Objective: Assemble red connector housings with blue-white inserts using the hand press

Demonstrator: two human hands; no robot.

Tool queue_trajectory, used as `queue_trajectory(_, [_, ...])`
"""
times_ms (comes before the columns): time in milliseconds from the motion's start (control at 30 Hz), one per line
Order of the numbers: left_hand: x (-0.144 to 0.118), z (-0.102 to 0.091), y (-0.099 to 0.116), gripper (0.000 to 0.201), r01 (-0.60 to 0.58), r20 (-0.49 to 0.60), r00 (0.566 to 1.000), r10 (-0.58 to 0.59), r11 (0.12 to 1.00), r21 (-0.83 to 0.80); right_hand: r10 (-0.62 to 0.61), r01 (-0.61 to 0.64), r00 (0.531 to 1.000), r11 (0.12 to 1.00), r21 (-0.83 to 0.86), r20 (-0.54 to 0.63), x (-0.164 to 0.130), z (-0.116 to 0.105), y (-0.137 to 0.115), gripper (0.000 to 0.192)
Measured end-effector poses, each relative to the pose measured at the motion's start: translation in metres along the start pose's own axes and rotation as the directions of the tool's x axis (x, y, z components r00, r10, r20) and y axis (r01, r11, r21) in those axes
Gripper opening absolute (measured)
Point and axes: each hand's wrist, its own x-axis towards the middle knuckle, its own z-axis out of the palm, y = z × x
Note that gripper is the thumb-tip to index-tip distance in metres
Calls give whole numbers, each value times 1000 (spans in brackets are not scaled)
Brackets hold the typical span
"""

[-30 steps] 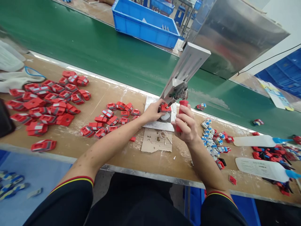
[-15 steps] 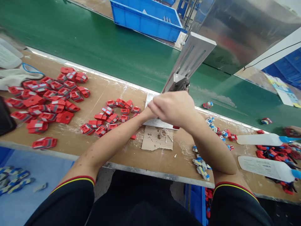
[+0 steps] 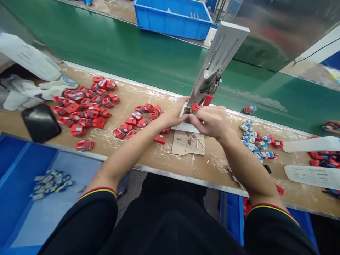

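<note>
A metal press stand with a toggle clamp (image 3: 212, 80) rises behind my hands, its red handle (image 3: 208, 100) uncovered. Under the clamp sits a red toy car part (image 3: 195, 107). My left hand (image 3: 177, 112) reaches to the left side of the fixture, thumb and fingers apart around a small dark block (image 3: 187, 111). Curled at the front right, my right hand (image 3: 211, 121) has its fingers pressed together close to that block. Whatever it may pinch is hidden. Several red car parts (image 3: 130, 122) lie left of the stand.
A larger heap of red car parts (image 3: 85, 102) lies further left, near a black tray (image 3: 41, 122). White-and-blue car parts (image 3: 249, 138) and white bottles (image 3: 312, 144) are on the right. Cardboard (image 3: 180, 143) lies before the stand. A green belt (image 3: 159, 56) runs behind; another person's hand (image 3: 332, 126) is far right.
My right hand has come down off the clamp, so the red handle now shows. My left hand, partly covered before, is visible beside the fixture. The view has shifted left.
</note>
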Motion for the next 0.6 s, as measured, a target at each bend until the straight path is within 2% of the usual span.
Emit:
queue_trajectory(33, [-14,-16,5,50,3,55,998,-11,991,133,38,-35,991,999,30,-124,-16,-11,0,56])
queue_trajectory(67, [-30,-31,8,43,0,122,992,-33,965,262,117,-107,960,993,54,-253,-33,-22,2,58])
queue_trajectory(100, [-47,-43,11,35,-12,186,981,-59,935,355,224,-207,905,975,86,-362,-48,-31,5,60])
queue_trajectory(133, [-64,-52,11,31,-41,259,963,-76,909,416,320,-294,845,947,126,-429,-62,-37,8,61])
queue_trajectory(167, [-80,-58,10,30,-72,313,946,-83,889,452,403,-368,803,915,167,-438,-73,-40,12,60])
queue_trajectory(200, [-94,-61,7,27,-88,331,940,-84,877,472,468,-423,795,884,200,-387,-81,-41,16,59])
queue_trajectory(267, [-115,-61,1,22,-115,334,940,-64,865,489,515,-480,847,847,227,-132,-91,-35,23,52])
queue_trajectory(333, [-127,-57,0,26,-139,320,947,-26,865,482,461,-491,870,840,231,172,-96,-24,27,41])
queue_trajectory(400, [-131,-52,8,27,-124,260,966,5,888,442,380,-483,850,839,250,364,-101,-13,29,37])
queue_trajectory(467, [-126,-44,22,29,-6,115,993,-32,949,315,325,-475,835,833,284,444,-107,-4,30,36])
queue_trajectory(533, [-114,-31,35,35,175,-27,984,-174,984,38,298,-468,832,830,302,469,-111,3,28,23])
queue_trajectory(600, [-94,-13,41,36,295,-51,945,-324,906,-304,283,-450,841,838,307,461,-113,10,26,8])
